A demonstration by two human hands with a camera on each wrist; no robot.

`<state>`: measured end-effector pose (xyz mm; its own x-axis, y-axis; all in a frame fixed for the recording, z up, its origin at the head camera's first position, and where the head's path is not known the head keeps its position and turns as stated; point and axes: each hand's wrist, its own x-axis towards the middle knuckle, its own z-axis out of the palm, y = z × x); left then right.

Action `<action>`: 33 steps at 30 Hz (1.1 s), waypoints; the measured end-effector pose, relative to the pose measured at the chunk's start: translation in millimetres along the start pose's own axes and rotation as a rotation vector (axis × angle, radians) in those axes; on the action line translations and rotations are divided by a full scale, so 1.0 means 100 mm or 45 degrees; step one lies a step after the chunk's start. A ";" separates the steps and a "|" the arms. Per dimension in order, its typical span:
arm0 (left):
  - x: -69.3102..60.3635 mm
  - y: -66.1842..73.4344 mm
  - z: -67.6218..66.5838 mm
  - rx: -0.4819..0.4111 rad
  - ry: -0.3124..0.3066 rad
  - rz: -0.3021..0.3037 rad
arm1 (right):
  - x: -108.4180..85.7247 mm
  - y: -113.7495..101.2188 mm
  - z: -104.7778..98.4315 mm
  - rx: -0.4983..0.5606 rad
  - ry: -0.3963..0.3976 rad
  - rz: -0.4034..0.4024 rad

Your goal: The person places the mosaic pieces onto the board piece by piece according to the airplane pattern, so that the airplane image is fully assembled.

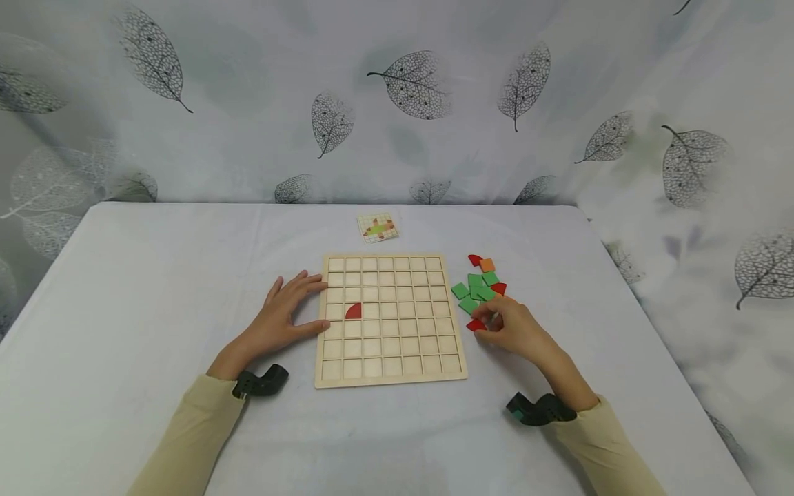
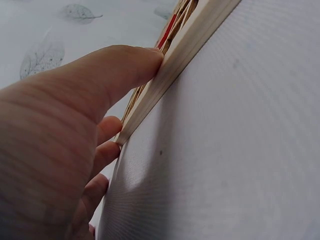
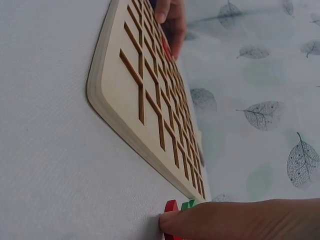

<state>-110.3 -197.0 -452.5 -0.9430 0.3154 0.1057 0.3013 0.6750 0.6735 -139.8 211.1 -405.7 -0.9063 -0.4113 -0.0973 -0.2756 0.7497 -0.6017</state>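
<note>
Head feed. I have the left hand (image 1: 282,313) with its fingers spread apart, the fingertips and thumb touching the near side of the wooden grid board (image 1: 391,381), which lies to its right. A red quarter-circle (image 1: 353,311) sits in a cell just right of the left thumb. The right hand (image 1: 511,329), well off to the other side of the board, has its thumb and fingers together, pinching a red piece (image 1: 475,324). Just beyond those fingers: green pieces (image 1: 476,289) in a loose cluster, a second red piece (image 1: 499,288) among them, then an orange square (image 1: 487,265) and another red piece (image 1: 475,260) farther out. A pattern card (image 1: 378,228) lies past the board, ahead of both hands. White cloth (image 1: 397,441) under everything.

Left wrist feed. I see the thumb pressed to the board's rim, two lower fingertips against the same edge. A red strip shows just past the thumb tip.

Right wrist feed. One digit of the right hand meets the red piece, green just behind it. The board rises beyond; the left hand is at its far side. I cannot see the opposing digit here.
</note>
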 end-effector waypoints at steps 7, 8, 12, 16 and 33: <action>0.00 -0.01 0.00 -0.001 0.012 0.016 | 0.02 0.02 0.02 -0.036 -0.028 -0.025; 0.00 0.00 0.00 -0.004 0.013 0.017 | 0.02 0.03 0.02 -0.038 -0.034 -0.029; 0.00 -0.01 0.00 -0.008 0.019 0.022 | 0.01 0.02 0.03 -0.045 -0.040 -0.040; 0.00 0.00 0.00 -0.007 0.018 0.024 | 0.02 0.01 0.03 -0.057 -0.040 -0.052; 0.00 0.00 0.00 -0.008 0.011 0.016 | 0.04 -0.12 0.04 -0.043 0.075 -0.055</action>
<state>-110.5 -197.3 -452.8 -0.9404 0.3181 0.1207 0.3124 0.6668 0.6766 -138.5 198.3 -401.6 -0.9104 -0.4130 -0.0247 -0.3244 0.7495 -0.5771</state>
